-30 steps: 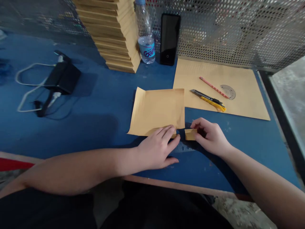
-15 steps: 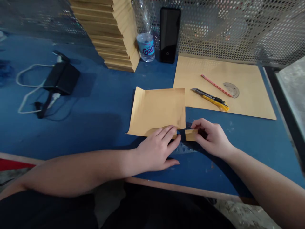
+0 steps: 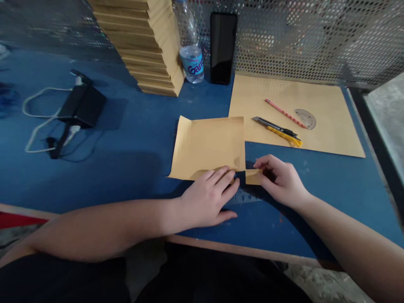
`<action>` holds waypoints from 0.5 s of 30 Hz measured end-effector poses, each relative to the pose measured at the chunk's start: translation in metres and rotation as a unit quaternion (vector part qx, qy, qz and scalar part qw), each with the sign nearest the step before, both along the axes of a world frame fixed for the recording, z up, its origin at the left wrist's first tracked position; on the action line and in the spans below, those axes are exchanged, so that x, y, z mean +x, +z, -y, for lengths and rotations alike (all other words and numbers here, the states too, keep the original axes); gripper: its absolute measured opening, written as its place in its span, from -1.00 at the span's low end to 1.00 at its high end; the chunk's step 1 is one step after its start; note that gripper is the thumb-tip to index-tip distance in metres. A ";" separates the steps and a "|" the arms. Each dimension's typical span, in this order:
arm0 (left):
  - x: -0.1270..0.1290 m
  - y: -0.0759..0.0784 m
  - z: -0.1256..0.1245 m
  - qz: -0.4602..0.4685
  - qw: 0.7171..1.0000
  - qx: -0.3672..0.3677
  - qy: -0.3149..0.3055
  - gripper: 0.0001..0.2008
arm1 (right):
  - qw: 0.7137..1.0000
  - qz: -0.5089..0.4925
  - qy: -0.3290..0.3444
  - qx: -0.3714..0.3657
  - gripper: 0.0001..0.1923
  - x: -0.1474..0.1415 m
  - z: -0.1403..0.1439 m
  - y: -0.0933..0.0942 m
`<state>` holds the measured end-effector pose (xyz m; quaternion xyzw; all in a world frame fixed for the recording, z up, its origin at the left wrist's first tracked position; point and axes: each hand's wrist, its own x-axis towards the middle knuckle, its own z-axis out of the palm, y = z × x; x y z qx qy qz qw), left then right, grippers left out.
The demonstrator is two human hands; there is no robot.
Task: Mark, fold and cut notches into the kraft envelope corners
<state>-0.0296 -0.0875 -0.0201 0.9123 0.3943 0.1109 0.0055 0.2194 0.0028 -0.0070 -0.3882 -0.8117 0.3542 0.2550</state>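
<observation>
A sheet of brown paper point(image 3: 211, 143) with its left edge bent up lies on the blue table. My left hand point(image 3: 210, 198) rests flat over its lower edge, fingers stretched out and pointing right. Beside it, my right hand point(image 3: 280, 181) pinches a small strip of brown paper point(image 3: 252, 176) between thumb and fingers, close to the sheet's lower right corner. A clear ruler point(image 3: 246, 197) lies partly hidden under and between the hands.
A yellow cutter knife point(image 3: 279, 131), a red pencil point(image 3: 285, 113) and a protractor point(image 3: 305, 118) lie on a brown board point(image 3: 328, 141). Behind stand a phone point(image 3: 223, 48), a water bottle point(image 3: 193, 65) and stacked brown paper pieces point(image 3: 158, 63). A black adapter with cables point(image 3: 82, 103) sits left.
The small strip in my right hand has shifted slightly upward, nearer the sheet's corner. My left hand stays in place, and the camera view has moved a little.
</observation>
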 end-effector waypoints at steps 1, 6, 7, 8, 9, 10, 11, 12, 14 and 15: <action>0.000 0.000 0.000 0.000 1.000 0.001 0.000 -0.26 | 1.000 -0.003 -0.001 -0.002 -0.84 0.000 0.000 0.000; 0.000 -0.001 -0.002 0.018 1.000 0.005 -0.003 -0.27 | 1.000 -0.017 -0.004 -0.014 -0.85 0.001 -0.001 -0.001; -0.001 -0.001 -0.003 0.026 1.000 0.005 -0.003 -0.28 | 1.000 -0.020 -0.002 -0.018 -0.83 0.001 -0.001 -0.002; -0.001 -0.001 -0.004 0.037 0.999 0.003 -0.003 -0.29 | 1.000 -0.023 0.001 -0.022 -0.81 0.001 -0.001 -0.002; -0.002 0.000 -0.004 0.053 0.999 -0.002 -0.003 -0.31 | 0.999 -0.024 0.004 -0.027 -0.80 0.001 -0.001 -0.002; -0.002 0.001 -0.005 0.074 0.997 -0.009 -0.003 -0.33 | 0.999 -0.025 0.005 -0.032 -0.80 0.001 -0.001 -0.002; -0.003 0.003 -0.006 0.100 0.995 -0.017 -0.001 -0.36 | 0.999 -0.025 0.005 -0.037 -0.80 0.001 -0.001 -0.002; -0.003 0.005 -0.007 0.128 0.991 -0.027 0.002 -0.40 | 0.999 -0.026 0.006 -0.041 -0.80 0.001 -0.001 -0.002; -0.005 0.010 -0.008 0.180 0.983 -0.044 0.016 -0.51 | 0.998 -0.033 0.007 -0.047 -0.81 0.001 0.000 -0.002; -0.005 0.012 -0.009 0.201 0.978 -0.048 0.025 -0.57 | 0.998 -0.040 0.010 -0.050 -0.81 0.001 0.000 -0.002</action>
